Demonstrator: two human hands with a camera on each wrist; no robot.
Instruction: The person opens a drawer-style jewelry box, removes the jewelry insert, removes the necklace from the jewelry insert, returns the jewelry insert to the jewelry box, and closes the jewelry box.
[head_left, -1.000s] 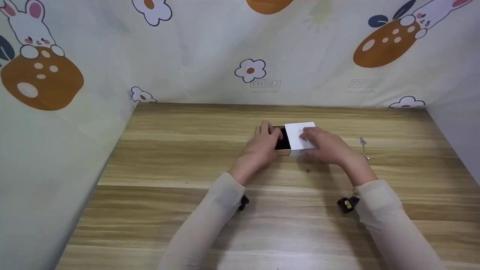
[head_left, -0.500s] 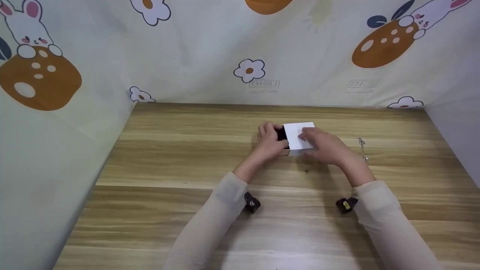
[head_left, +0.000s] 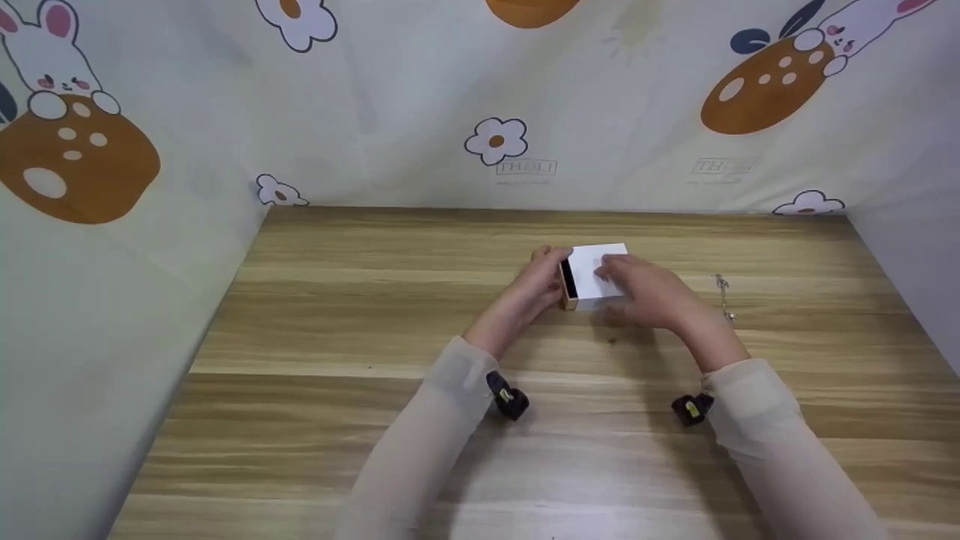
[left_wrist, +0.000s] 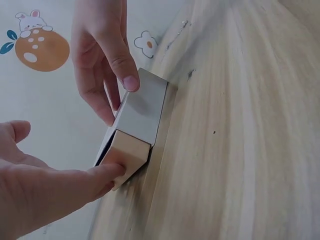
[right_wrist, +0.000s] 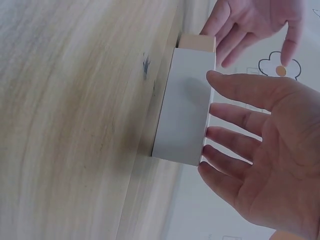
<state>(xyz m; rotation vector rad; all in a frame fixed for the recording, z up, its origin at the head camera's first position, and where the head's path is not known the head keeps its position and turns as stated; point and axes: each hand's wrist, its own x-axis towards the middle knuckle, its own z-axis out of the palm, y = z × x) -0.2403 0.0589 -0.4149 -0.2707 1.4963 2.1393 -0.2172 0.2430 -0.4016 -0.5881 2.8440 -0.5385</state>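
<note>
A small white slide-out box [head_left: 600, 270] lies on the wooden table in the head view. Its tan inner drawer [left_wrist: 131, 154] sticks slightly out of the sleeve's left end, with a dark strip of the inside showing. My left hand [head_left: 529, 289] is at that end; in the left wrist view a fingertip presses the drawer's tan face. My right hand [right_wrist: 280, 145] rests its fingertips on the sleeve's top, fingers nearly straight. Its thumb [left_wrist: 131, 82] touches the near upper edge. Right of that hand lies a thin silvery piece of jewellery, seemingly a chain [head_left: 724, 298].
A patterned cloth wall [head_left: 390, 112] with rabbits and flowers rises behind the table [head_left: 315, 315]. Cloth also hangs at both sides. A small dark mark [head_left: 611, 341] shows on the wood in front of the box.
The drawer has slid rightward into the sleeve, leaving only a narrow part out. My left hand has shifted from inside the drawer to its outer end. My right hand stays on the sleeve.
</note>
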